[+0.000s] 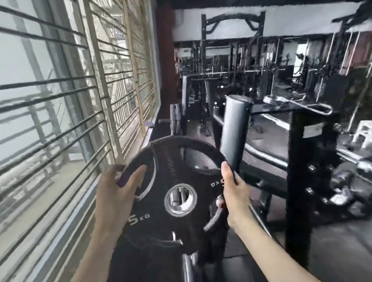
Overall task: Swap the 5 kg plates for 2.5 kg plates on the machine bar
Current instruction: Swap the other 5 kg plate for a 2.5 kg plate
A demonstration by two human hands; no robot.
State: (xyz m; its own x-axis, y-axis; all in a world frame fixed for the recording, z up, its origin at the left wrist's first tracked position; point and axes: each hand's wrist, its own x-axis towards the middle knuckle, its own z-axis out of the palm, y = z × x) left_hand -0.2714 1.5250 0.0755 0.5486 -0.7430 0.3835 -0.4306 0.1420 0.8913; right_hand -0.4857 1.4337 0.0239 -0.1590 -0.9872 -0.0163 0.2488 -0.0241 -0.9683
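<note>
A blurred gym of black racks [235, 52] is lying beyond; the left hand [117, 193] and right hand [233, 191] are each gripping the 5 kg plate [176, 219] by its rim.

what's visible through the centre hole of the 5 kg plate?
Through the hole of the 5 kg plate, held by the left hand and right hand, blurred metal parts show. The plate covers everything else behind it.

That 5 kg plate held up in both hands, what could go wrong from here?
The 5 kg plate is held only at its edges by the left hand and right hand, so it might slip and drop. The padded roller stands close by its right edge and could get knocked.
</note>
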